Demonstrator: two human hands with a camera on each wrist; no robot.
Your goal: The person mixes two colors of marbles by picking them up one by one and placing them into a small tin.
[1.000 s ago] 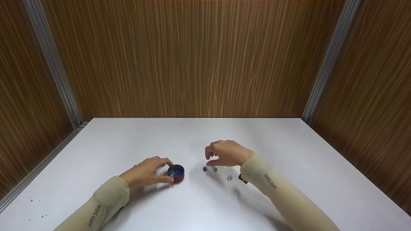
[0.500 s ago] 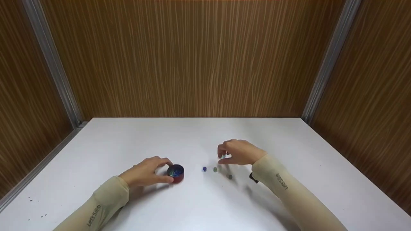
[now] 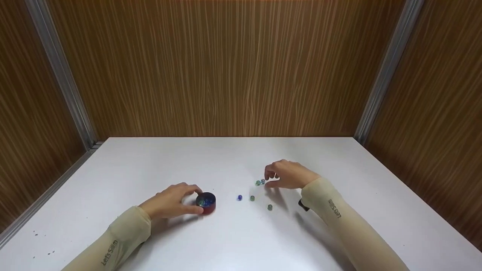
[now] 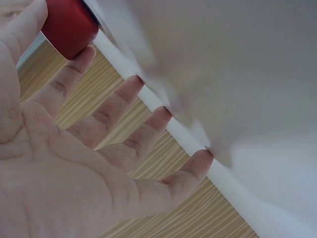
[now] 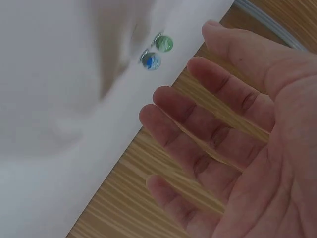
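Note:
A small red cup [image 3: 206, 203] with several glass marbles inside stands on the white table [image 3: 233, 158]. My left hand [image 3: 177, 201] holds it between thumb and forefinger; in the left wrist view the red cup [image 4: 69, 25] sits against the forefinger [image 4: 81, 57]. My right hand [image 3: 280, 177] hovers with relaxed fingers and holds nothing. Just left of its fingertips lie a green marble [image 3: 258, 183] and a blue marble [image 3: 263, 181], also visible as the green marble [image 5: 163, 43] and blue marble [image 5: 150, 60]. Nearer me lie a blue marble [image 3: 239, 197] and two green marbles [image 3: 252, 198] [image 3: 269, 207].
Wood-grain walls [image 3: 233, 75] close in the table at the back and both sides, with metal strips [image 3: 56, 75] in the corners. A black strap [image 3: 302, 205] shows under my right wrist. A few dark specks [image 3: 41, 244] mark the table's near left.
My right hand has moved right and farther back, from above the near three marbles to beside the far two. The left hand and the cup have stayed put.

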